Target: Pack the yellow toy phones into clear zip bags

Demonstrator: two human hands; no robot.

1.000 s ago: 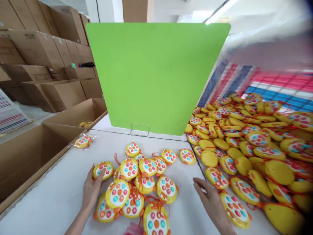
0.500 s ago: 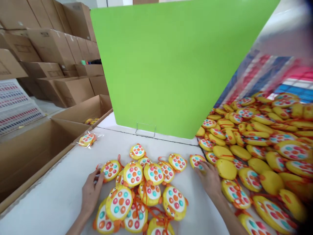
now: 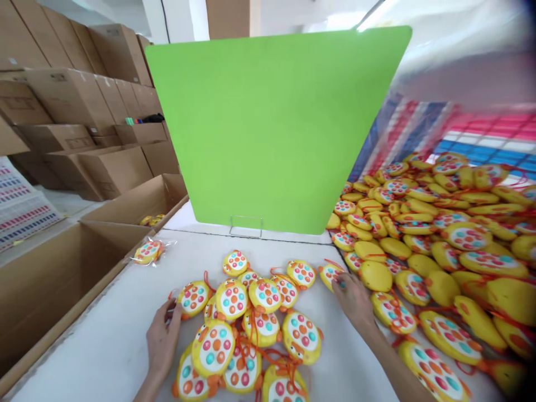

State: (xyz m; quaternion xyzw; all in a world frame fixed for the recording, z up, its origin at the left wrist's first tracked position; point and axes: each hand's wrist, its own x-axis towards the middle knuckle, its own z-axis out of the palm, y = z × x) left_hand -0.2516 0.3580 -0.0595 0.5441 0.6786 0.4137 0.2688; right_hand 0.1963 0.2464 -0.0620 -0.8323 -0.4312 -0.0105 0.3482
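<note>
In the head view, my right hand (image 3: 354, 296) grips the near edge of a yellow animal-shaped toy (image 3: 329, 273) at the right side of the table. Its white face carries coloured round buttons, and my fingers hide part of them. My left hand (image 3: 163, 335) rests at the left of a loose pile, fingers loosely bent and apart. Its fingertips are at the edge of a similar toy (image 3: 194, 298); whether they press on it is hard to see. Several more such toys (image 3: 231, 300) overlap in the middle, most face up, with orange-red cords tangled among them.
A large heap of the same toys (image 3: 402, 251) fills the right side. One bagged toy (image 3: 148, 252) lies at the table's left edge, beside an open carton (image 3: 84, 262). A green board (image 3: 268, 134) stands at the back behind a wire holder (image 3: 246, 226). Stacked cartons (image 3: 79, 95) stand beyond.
My right hand has shifted slightly left with the toy, away from the heap. My left hand stays by the pile's left side. The camera view has tilted up and turned a little.
</note>
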